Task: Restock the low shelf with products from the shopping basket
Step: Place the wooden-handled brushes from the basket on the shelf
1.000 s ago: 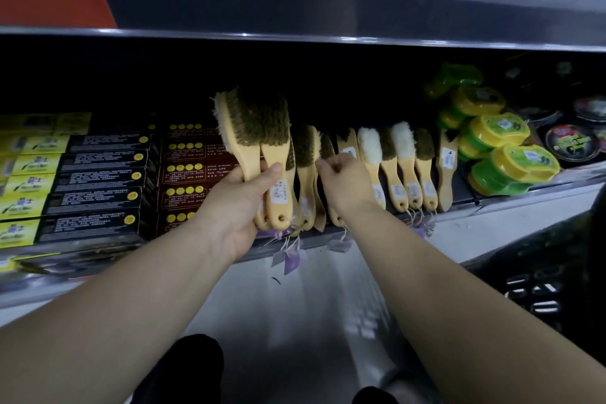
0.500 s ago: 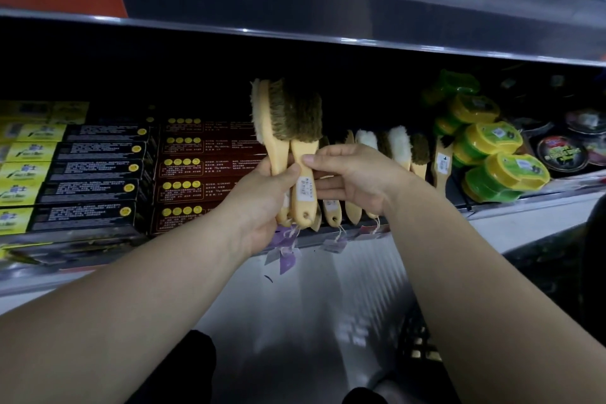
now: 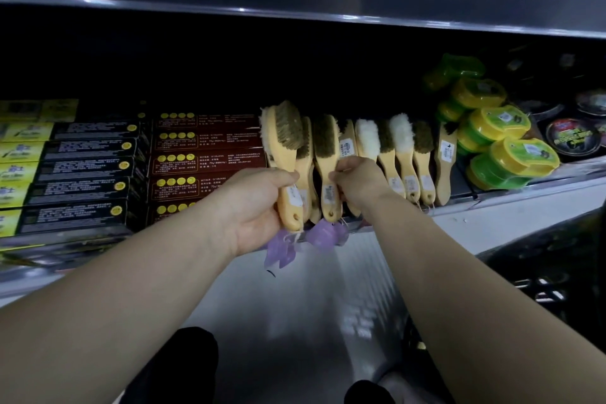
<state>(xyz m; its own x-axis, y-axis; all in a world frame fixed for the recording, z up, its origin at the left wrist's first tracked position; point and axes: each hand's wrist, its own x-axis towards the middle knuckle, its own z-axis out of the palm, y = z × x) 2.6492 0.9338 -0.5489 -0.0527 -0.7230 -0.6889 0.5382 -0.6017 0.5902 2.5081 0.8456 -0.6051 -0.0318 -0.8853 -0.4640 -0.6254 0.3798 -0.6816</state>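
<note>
My left hand (image 3: 254, 207) grips the handles of wooden brushes (image 3: 285, 144) with brown bristles, held at the front of the low shelf (image 3: 511, 203). Purple tags (image 3: 282, 249) dangle below them. My right hand (image 3: 359, 182) pinches the handle of another wooden brush (image 3: 326, 154), set among the row of brushes (image 3: 403, 154) standing on the shelf. Some in that row have white fleece heads. The dark shopping basket (image 3: 544, 275) sits low at the right, partly hidden by my right arm.
Dark and red boxes (image 3: 203, 161) are stacked left of the brushes, with yellow-green boxes (image 3: 19, 154) at the far left. Green and yellow round tins (image 3: 501, 144) and black tins (image 3: 574, 138) fill the right. An upper shelf edge (image 3: 295, 15) overhangs.
My left hand lowered its brushes from in front of the shelf opening down toward the row. My right hand took one brush from the bundle and set it among the standing brushes.
</note>
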